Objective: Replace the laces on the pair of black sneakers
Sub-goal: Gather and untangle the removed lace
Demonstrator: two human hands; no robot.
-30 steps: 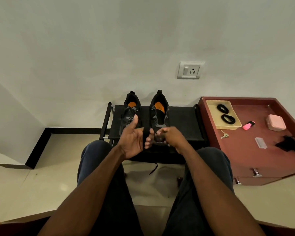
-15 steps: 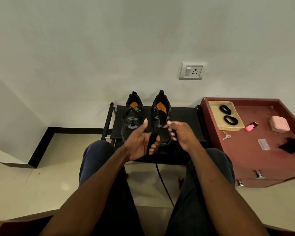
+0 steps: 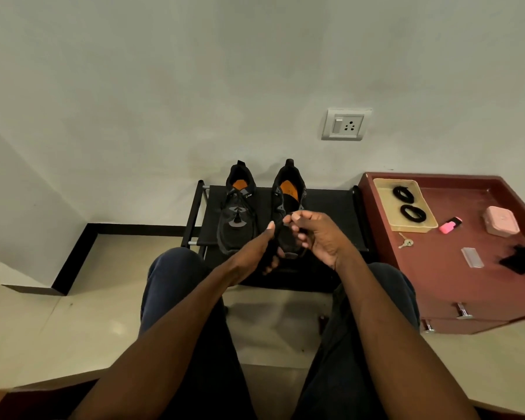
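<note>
Over the slatted black rack [image 3: 325, 213], both hands together, left hand [image 3: 256, 253] and right hand [image 3: 319, 237] pinching what looks like a flat black lace [image 3: 281, 234], beside matte sneakers [image 3: 237, 216].

Two black sneakers stand side by side on one black rack [image 3: 331, 207]: the left sneaker [image 3: 235, 219] and the right sneaker [image 3: 288, 192]. One tan tray [image 3: 385, 207] holds two coiled black laces, a far coil [image 3: 403, 193] and a near coil [image 3: 412, 213]. On one red cabinet [image 3: 455, 283] lie one pink highlighter [image 3: 450, 224], one pink box [image 3: 502, 221], one key [image 3: 405, 242] and one clear strip [image 3: 472, 257]. One wall socket [image 3: 346, 124] shows. Two hands are in view, the left hand [image 3: 255, 253] and the right hand [image 3: 322, 234].
</note>
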